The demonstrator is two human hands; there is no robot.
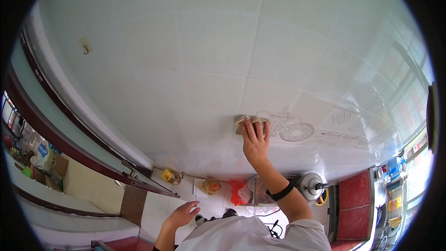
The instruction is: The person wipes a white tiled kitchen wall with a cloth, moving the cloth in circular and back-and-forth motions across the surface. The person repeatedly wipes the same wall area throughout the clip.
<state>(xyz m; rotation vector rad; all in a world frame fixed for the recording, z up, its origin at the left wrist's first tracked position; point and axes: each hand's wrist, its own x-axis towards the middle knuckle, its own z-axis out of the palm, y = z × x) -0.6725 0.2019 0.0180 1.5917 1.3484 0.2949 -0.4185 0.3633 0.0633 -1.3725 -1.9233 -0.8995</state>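
Observation:
A tan cloth (244, 120) is pressed flat on the pale tiled wall (209, 94), with my right hand (256, 137) spread over it and its fingertips on the cloth. Right of the cloth, the tiles carry a grey raised ornamental pattern (296, 130) and some lettering. A black band (281, 191) circles my right forearm. My left hand (183, 213) hangs low at the left, above the floor, with fingers apart and nothing in it.
Along the wall's foot stand two oil bottles (170, 176), (210, 186) and a red plastic bag (237, 192). A lidded metal pot (311, 184) stands beside red cabinets (354, 198). The counter at right holds several items. At left is a door with a metal handle (129, 168); a hook (85, 46) is on the wall.

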